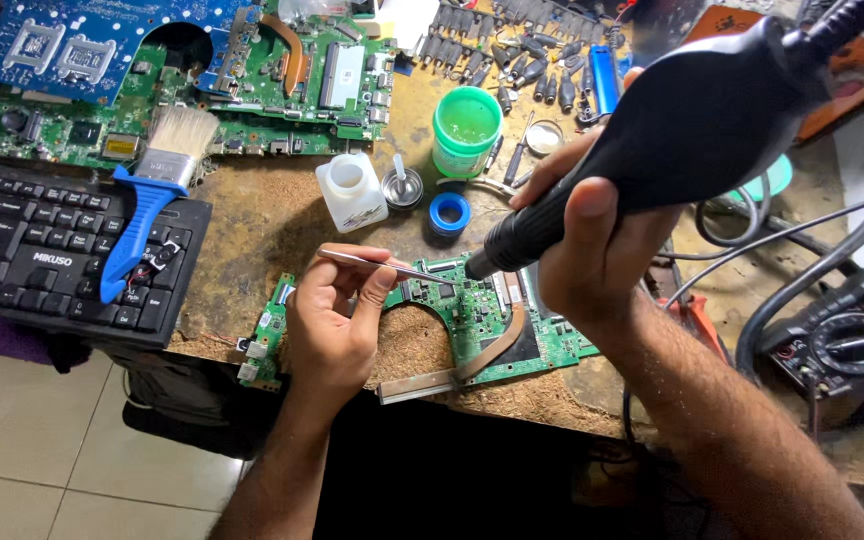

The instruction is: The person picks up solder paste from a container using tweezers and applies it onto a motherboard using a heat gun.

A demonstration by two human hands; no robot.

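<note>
While the green circuit board [472, 320] lies flat near the front edge of the worn brown worktop [272, 215], it is judged thin, stiff and light, yet fragile, best gripped by its bare edges rather than its crowded face. In the head view, slim metal tweezers [377, 266] are pinched by the left hand [337, 320], their tips resting over the board. A bulky black hot-air handpiece [652, 150] is clasped by the right hand [592, 235], its nozzle aimed at the same spot. A smooth white plastic bottle [350, 190], a green tub [467, 130], a blue-handled brush [157, 195] and a black keyboard [42, 245] are seen behind.
</note>
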